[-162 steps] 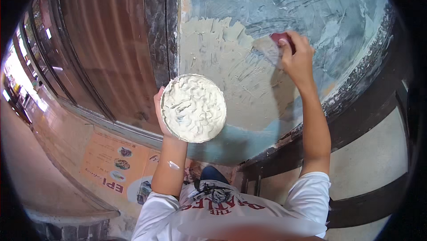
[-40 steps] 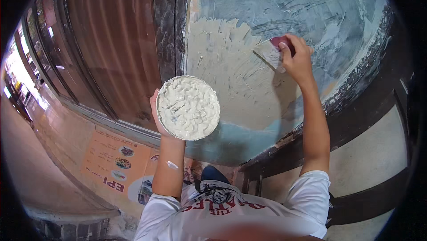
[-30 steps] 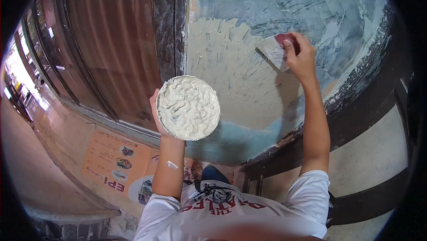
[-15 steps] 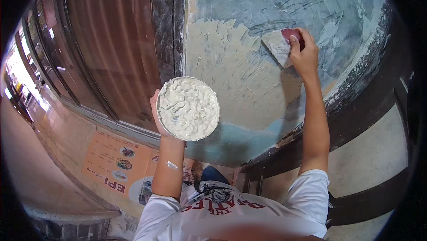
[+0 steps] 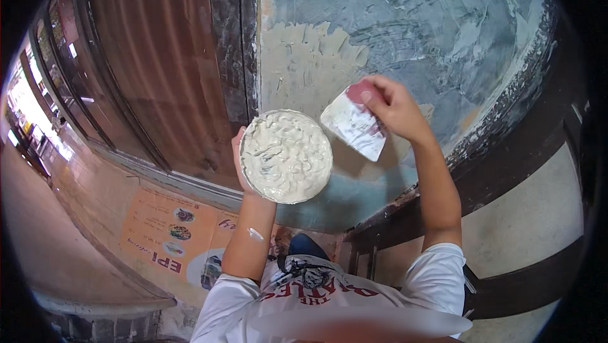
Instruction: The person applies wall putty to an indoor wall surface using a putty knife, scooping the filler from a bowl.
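Note:
A round tub of creamy off-white paste [image 5: 286, 156] rests in my left hand [image 5: 239, 159], whose fingers wrap round its left side and underneath, mostly hidden. My right hand [image 5: 396, 112] grips a flat scraper [image 5: 354, 124] with a dark pink top and a wide blade smeared white, held just right of the tub over the wall. The blue-grey wall [image 5: 430, 14] carries a rough beige patch of paste [image 5: 304, 58] with ragged, streaked edges. A white smear [image 5: 255, 233] shows on my left forearm.
Brown-tinted glass panels in dark frames [image 5: 152, 58] stand at the left, beside a bright opening. A dark door or frame with pale panels [image 5: 525, 197] runs down the right. An orange printed board [image 5: 164, 223] lies on the floor at lower left, near my foot.
My right hand and scraper have moved from the patch's upper right down and leftward, close to the tub. The tub has shifted slightly rightward.

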{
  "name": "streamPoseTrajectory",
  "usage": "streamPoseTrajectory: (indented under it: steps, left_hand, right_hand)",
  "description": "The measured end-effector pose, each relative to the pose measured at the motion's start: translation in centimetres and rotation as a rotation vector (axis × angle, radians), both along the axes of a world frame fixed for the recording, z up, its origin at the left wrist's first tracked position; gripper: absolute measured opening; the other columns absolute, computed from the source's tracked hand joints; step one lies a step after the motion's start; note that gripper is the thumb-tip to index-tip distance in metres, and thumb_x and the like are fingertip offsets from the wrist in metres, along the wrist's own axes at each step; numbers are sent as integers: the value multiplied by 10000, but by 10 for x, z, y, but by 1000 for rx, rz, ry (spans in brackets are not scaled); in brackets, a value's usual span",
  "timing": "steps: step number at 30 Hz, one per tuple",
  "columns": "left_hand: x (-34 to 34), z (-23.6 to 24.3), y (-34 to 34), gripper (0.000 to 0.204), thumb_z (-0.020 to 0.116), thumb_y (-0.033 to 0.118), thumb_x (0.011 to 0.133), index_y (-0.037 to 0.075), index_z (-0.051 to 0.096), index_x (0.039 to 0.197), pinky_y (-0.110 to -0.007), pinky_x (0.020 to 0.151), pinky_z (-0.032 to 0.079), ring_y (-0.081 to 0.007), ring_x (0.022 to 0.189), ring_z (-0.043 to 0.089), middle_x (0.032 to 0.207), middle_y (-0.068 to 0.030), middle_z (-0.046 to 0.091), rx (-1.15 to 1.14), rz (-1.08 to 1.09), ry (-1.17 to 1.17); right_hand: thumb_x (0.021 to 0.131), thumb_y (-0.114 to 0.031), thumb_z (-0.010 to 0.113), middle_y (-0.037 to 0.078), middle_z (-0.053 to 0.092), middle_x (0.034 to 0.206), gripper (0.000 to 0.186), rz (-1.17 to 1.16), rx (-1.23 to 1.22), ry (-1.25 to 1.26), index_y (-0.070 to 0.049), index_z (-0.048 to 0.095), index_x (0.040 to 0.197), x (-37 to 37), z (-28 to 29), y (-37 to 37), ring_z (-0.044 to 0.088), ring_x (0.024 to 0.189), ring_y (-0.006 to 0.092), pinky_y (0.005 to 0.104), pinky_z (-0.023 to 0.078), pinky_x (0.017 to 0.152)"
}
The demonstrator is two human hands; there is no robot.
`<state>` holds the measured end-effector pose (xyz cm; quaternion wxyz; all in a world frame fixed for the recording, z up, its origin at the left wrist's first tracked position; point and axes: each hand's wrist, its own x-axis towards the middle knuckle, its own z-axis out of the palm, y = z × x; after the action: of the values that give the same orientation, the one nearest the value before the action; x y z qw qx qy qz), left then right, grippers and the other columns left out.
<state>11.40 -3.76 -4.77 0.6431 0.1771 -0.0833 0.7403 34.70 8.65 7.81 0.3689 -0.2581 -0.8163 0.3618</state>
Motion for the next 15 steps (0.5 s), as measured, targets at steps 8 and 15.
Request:
streamPoseTrajectory:
  steps: [8, 15]
  left_hand:
    - [19, -4, -3, 670, 406, 527, 966, -15, 574, 1323, -548, 1019, 481, -405, 1173, 604, 1312, -244, 601, 95, -192, -76]
    - [1, -12, -10, 621, 425, 505, 966, -4, 620, 1263, -506, 973, 522, -372, 1114, 640, 1254, -213, 645, -72, -5, 25]
  right_hand:
    - [986, -127, 601, 32, 663, 898, 202, -116, -67, -344, 31, 640, 1106, 9, -4, 7, 575, 799, 77, 260, 487, 727]
    - [959, -139, 619, 119, 674, 869, 201, -244, 277, -57, 18, 611, 1084, 35, -35, -7, 626, 762, 180, 300, 498, 717]
